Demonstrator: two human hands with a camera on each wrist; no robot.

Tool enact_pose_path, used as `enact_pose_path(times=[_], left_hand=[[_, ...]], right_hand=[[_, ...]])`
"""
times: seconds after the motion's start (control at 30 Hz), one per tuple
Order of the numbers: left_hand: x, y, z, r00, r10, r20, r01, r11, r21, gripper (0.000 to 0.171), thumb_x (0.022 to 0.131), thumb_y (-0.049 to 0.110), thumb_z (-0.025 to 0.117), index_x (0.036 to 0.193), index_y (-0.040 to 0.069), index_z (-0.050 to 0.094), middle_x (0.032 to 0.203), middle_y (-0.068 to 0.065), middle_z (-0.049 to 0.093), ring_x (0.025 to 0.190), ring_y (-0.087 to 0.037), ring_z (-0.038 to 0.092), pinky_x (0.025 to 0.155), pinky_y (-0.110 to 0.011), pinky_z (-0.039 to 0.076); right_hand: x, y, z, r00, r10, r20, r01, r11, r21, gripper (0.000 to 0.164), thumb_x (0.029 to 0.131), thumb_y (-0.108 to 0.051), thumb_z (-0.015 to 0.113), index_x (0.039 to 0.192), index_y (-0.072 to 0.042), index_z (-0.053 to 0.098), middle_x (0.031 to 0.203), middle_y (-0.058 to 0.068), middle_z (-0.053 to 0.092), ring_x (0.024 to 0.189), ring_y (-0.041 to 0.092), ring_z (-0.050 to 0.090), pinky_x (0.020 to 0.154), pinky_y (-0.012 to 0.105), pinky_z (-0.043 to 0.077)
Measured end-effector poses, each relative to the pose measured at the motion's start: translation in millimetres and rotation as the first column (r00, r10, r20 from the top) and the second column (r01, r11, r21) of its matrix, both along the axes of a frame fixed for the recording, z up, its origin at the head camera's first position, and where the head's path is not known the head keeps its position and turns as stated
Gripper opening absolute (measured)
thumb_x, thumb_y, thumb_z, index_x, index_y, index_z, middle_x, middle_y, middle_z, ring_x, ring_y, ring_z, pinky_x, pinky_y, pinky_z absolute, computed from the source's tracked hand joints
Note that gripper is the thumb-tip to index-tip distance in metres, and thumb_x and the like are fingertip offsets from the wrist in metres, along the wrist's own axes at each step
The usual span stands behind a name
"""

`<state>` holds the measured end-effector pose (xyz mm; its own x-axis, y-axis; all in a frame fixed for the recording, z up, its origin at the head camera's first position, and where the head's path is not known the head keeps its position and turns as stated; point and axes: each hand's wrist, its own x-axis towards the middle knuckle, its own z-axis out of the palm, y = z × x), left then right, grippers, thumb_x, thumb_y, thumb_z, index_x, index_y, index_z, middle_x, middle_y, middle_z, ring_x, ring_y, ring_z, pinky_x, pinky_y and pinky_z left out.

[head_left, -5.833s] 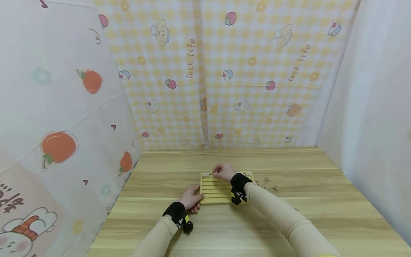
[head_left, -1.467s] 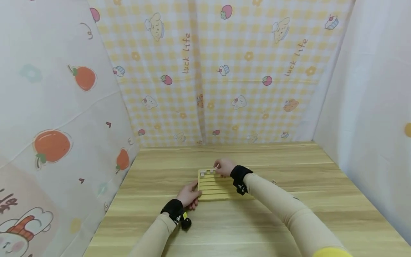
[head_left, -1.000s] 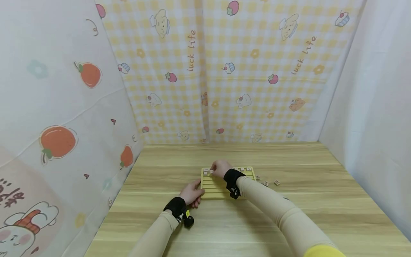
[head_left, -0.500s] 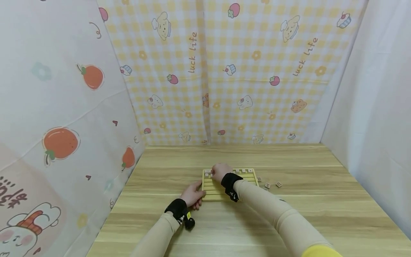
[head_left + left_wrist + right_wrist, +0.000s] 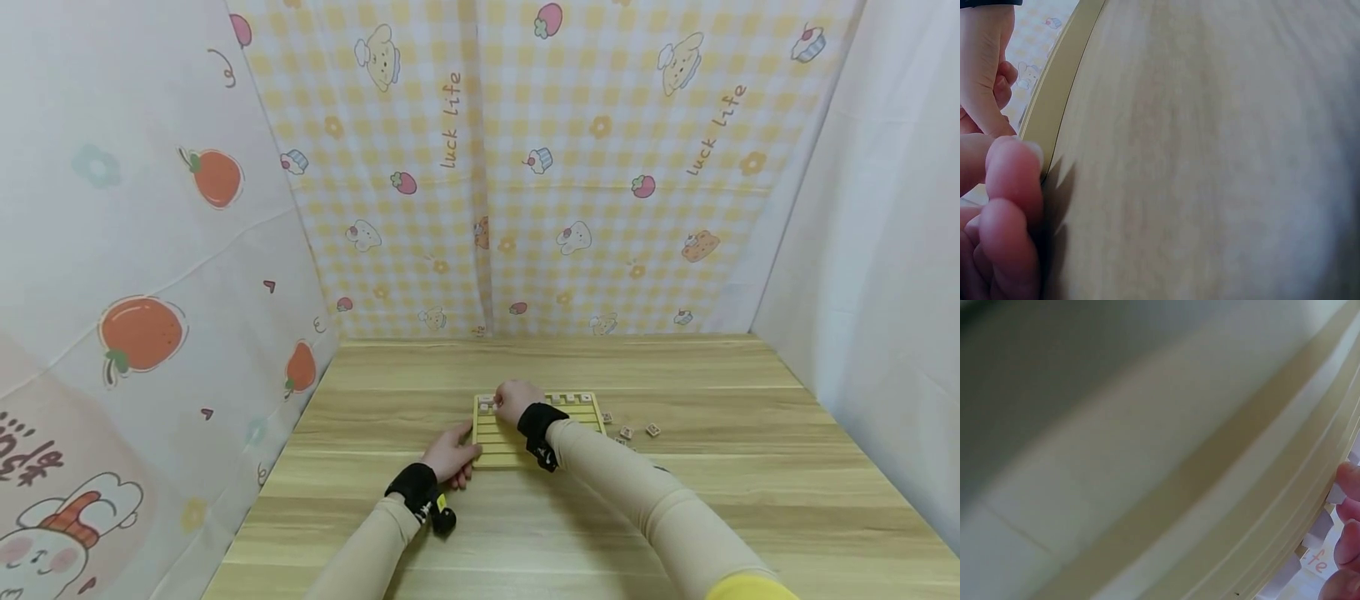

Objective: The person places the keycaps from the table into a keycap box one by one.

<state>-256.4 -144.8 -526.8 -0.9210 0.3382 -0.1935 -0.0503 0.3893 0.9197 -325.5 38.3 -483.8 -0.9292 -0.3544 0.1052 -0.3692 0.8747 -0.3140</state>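
A yellow slotted board (image 5: 498,448) with ridged rows lies on the table. My left hand (image 5: 447,457) grips its left edge, thumb at the rim; the left wrist view has curled fingertips (image 5: 1013,178) beside the board's side wall (image 5: 1063,75). Over the board's upper left, my right hand (image 5: 517,402) pinches a small pale tile (image 5: 1336,494), mostly covered by the fingers. One tile (image 5: 483,409) sits at the left end of the second row. Further tiles (image 5: 571,399) stand along the top row, whose middle is hidden behind the right hand.
Several loose tiles (image 5: 652,430) lie on the wooden table (image 5: 712,483) right of the board, some partly behind the right forearm. A checked yellow-and-white cloth (image 5: 570,200) hangs behind the table, with pale cloths at both sides.
My right hand has gone from the top row to the second row near the left end. A tile now sits there that was absent at first. My left hand keeps its grip.
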Motion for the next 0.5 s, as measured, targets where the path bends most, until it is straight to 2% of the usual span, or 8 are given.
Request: enact_pose_path(times=[0.3, 0.5], left_hand=[[-0.3, 5, -0.6, 1.0, -0.016, 0.014, 0.016, 1.0, 0.011, 0.068, 0.097, 0.017, 0.058, 0.154, 0.004, 0.023, 0.051, -0.004, 0.054, 0.035, -0.011, 0.05, 0.033, -0.025, 0.043], [-1.1, 1, 1.9, 1.0, -0.017, 0.017, 0.017, 1.0, 0.001, 0.068, 0.098, 0.019, 0.057, 0.154, 0.004, 0.021, 0.053, -0.003, 0.054, 0.037, -0.011, 0.05, 0.035, -0.024, 0.043]], right_hand=[[3.2, 13, 2.8, 0.999, -0.014, 0.05, 0.016, 0.999, -0.029, 0.011, 0.086, -0.019, 0.07, 0.093, -0.013, 0.075, 0.092, 0.001, 0.069, 0.076, 0.016, 0.061, 0.067, 0.033, 0.051], [1.2, 48, 22.6, 0.997, 0.0, 0.083, 0.007, 0.996, -0.086, 0.01, 0.087, -0.017, 0.07, 0.091, -0.008, 0.073, 0.09, 0.004, 0.069, 0.072, 0.018, 0.061, 0.067, 0.035, 0.051]])
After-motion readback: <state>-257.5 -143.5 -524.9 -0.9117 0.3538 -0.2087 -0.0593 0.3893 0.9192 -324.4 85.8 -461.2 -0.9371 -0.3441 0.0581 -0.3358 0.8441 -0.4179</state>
